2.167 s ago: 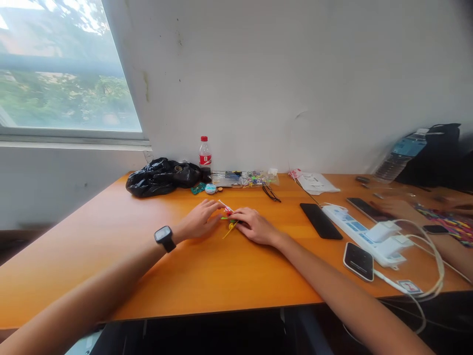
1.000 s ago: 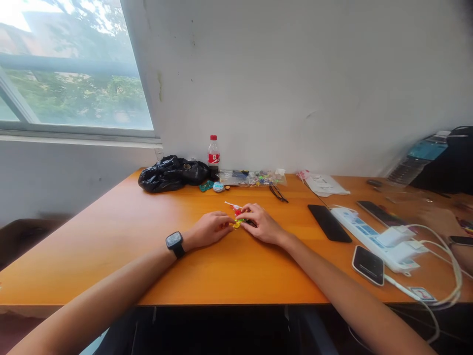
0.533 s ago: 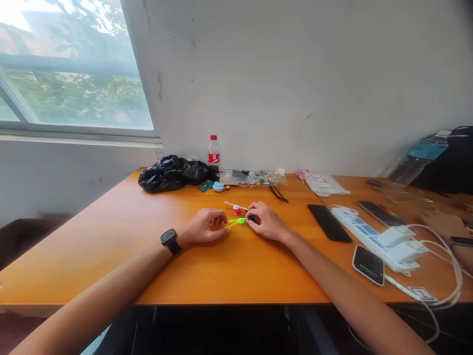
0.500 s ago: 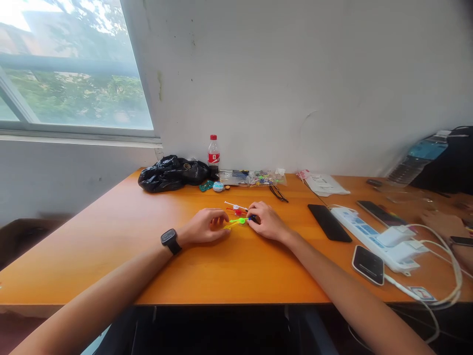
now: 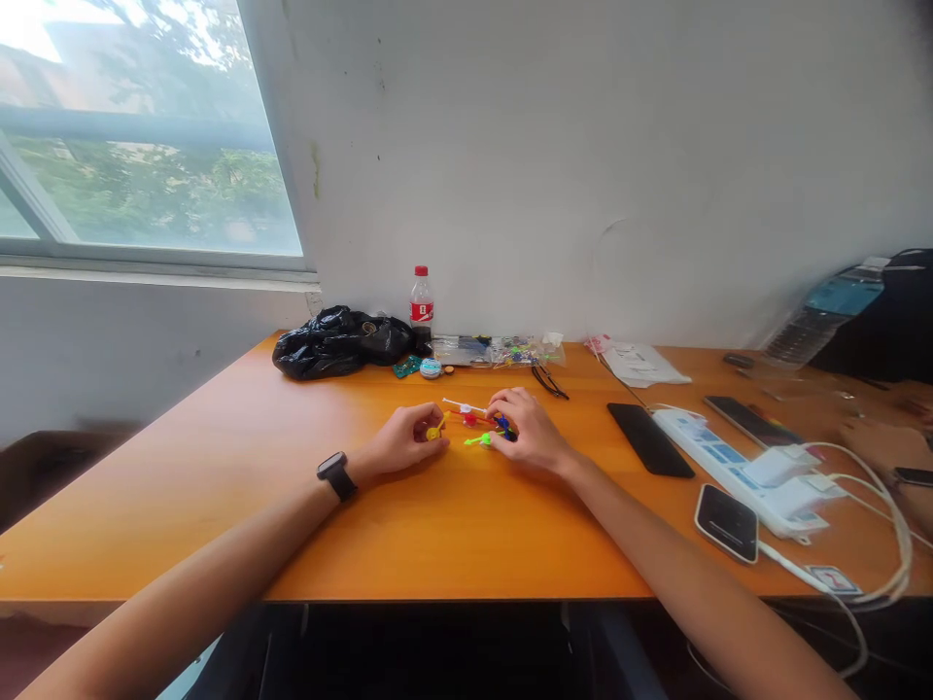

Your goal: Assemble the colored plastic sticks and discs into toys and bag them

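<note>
My left hand (image 5: 409,435) pinches a small yellow plastic piece (image 5: 435,432) with a round hub and a thin arm, raised slightly off the wooden table. Close by, my right hand (image 5: 526,430) curls its thumb and fingers around a blue plastic piece (image 5: 502,425), partly hidden by the fingers. A bright green arrow-shaped piece (image 5: 482,440) points left beside the right thumb. Behind it lie a red piece (image 5: 468,420) and a white piece (image 5: 465,406) with long thin arms, their right ends near the right fingers.
Along the wall stand a black plastic bag (image 5: 328,345), a cola bottle (image 5: 421,306) and clear bags of small parts (image 5: 502,351). On the right lie a black phone (image 5: 648,439), a power strip (image 5: 718,457) with cables and a white-edged device (image 5: 727,522). A person's hand (image 5: 879,442) is at far right.
The yellow piece has come away from the green one and turned upward in my left hand. The green piece has shifted right and slightly down, and more blue shows at my right fingers.
</note>
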`<state>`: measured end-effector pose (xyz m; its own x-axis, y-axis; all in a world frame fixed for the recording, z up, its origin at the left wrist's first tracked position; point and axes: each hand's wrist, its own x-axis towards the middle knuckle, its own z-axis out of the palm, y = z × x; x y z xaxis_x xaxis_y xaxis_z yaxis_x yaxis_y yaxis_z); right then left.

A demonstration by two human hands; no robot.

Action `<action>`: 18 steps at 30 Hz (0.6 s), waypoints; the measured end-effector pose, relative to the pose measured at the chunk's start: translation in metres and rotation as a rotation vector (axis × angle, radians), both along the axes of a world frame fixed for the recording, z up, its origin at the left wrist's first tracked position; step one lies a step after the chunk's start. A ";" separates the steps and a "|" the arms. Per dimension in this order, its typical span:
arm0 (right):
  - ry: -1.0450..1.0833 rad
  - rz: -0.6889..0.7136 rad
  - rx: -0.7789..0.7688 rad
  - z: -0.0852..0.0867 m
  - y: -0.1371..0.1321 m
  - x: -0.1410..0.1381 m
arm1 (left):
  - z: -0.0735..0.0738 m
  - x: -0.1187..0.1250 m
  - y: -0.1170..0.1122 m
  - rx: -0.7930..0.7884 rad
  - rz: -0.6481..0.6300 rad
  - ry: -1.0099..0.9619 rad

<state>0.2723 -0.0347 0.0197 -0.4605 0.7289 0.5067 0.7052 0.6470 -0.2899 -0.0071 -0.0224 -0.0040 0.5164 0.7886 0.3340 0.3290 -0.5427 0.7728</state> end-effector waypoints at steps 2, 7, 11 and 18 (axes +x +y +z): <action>0.073 0.053 0.038 0.001 -0.003 -0.004 | 0.001 0.002 0.000 -0.074 -0.021 -0.055; 0.129 0.163 0.044 -0.002 -0.011 -0.019 | 0.010 0.006 -0.006 -0.318 -0.082 -0.245; 0.103 0.201 0.029 -0.010 -0.015 -0.030 | 0.016 0.006 -0.008 -0.322 -0.056 -0.326; 0.266 0.178 -0.177 -0.005 -0.017 -0.052 | 0.018 -0.003 -0.002 -0.029 -0.047 -0.227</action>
